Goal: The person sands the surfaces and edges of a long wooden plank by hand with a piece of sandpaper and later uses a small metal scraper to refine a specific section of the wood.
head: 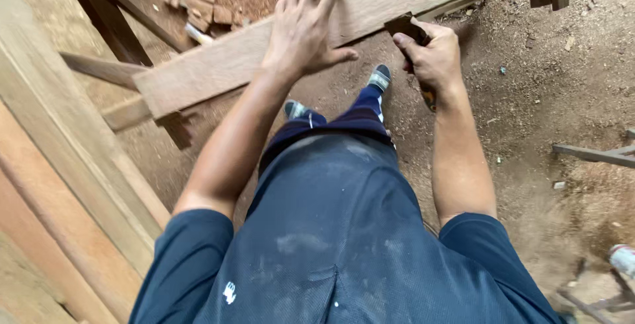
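Plank (218, 66) of rough pale wood lies across a stand, above the sawdust ground (542, 99). The left hand (305, 26) presses flat on it with fingers spread; it should keep firm weight there. The right hand (433, 52) is closed around a dark tool (405, 26) at the plank's lower edge, best kept flat against the wood.

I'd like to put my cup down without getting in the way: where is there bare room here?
The plank is bare from the left hand to its near end. Open dirt floor lies right of the right hand, which grips a dark tool. It is crowded at the wood offcuts and the stacked boards.
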